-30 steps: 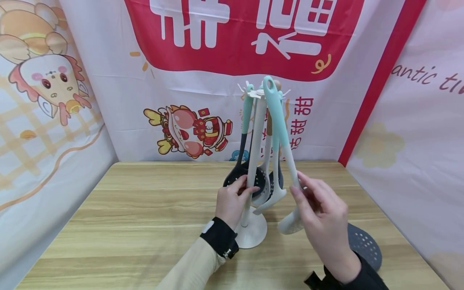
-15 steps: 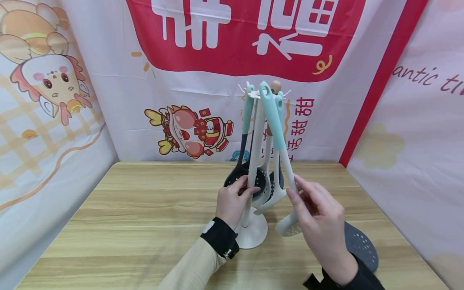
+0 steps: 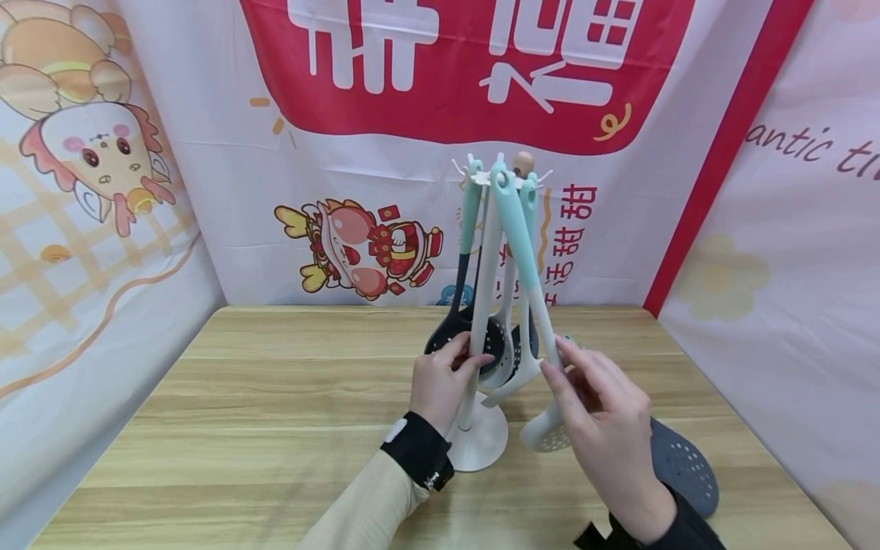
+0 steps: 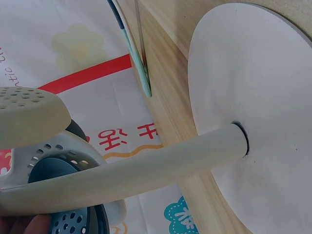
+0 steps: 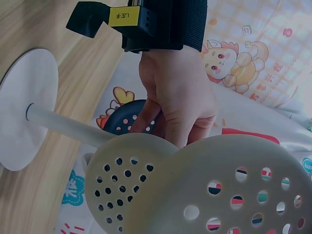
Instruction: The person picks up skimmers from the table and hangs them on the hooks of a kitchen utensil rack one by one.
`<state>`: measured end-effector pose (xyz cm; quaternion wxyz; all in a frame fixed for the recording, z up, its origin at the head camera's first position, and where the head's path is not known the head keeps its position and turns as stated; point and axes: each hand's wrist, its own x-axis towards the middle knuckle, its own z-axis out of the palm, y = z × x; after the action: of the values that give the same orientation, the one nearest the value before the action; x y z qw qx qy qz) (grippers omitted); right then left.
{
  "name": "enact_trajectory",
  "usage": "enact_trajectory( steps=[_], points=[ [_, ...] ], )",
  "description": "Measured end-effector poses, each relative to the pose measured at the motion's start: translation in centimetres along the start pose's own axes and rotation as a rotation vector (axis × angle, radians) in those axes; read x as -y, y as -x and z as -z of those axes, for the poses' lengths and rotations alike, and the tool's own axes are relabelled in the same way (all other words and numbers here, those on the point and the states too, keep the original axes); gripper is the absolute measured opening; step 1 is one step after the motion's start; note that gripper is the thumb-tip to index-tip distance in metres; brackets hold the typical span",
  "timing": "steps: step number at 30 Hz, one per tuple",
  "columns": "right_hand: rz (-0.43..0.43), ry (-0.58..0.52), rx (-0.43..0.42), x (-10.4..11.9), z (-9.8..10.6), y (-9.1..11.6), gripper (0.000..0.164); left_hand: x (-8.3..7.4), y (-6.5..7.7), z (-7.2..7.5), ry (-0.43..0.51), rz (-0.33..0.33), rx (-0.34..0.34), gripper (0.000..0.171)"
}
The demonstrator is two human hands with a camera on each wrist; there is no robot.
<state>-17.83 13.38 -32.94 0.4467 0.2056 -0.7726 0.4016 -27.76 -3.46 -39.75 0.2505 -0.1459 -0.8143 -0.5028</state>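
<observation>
My left hand grips the white pole of a utensil stand, thumb across its front. The round base sits flat on the table. My right hand pinches the white shaft of a skimmer with a mint handle. This skimmer leans, its handle's holed end overlapping the hooks at the stand's top. Its perforated head hangs low, partly behind the right hand in the head view. Other utensils hang from the stand, among them a dark skimmer and a white utensil with a mint handle.
A dark perforated utensil head lies on the wooden table, beyond the right wrist. Its mint handle shows in the left wrist view. Printed cloth walls enclose the table's back and sides.
The mint-handled skimmer has come down and slightly left, its holed end now level with the hooks. My right hand followed it a little leftward. My left hand has stayed on the pole.
</observation>
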Motion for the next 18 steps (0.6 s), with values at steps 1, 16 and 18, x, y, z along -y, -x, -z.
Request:
enact_trajectory(
  steps=[1,16,18],
  points=[
    [0.002,-0.003,-0.001,-0.05,-0.03,0.04,0.044,0.01,0.01,-0.01,0.0,-0.001,-0.001,0.033],
    [-0.034,0.006,0.018,-0.24,-0.45,0.39,0.039,0.0,0.05,-0.02,-0.02,-0.008,0.001,0.032],
    [-0.04,0.012,0.022,-0.3,-0.57,0.42,0.039,0.0,0.04,-0.03,-0.024,-0.012,-0.003,0.032]
  ],
)
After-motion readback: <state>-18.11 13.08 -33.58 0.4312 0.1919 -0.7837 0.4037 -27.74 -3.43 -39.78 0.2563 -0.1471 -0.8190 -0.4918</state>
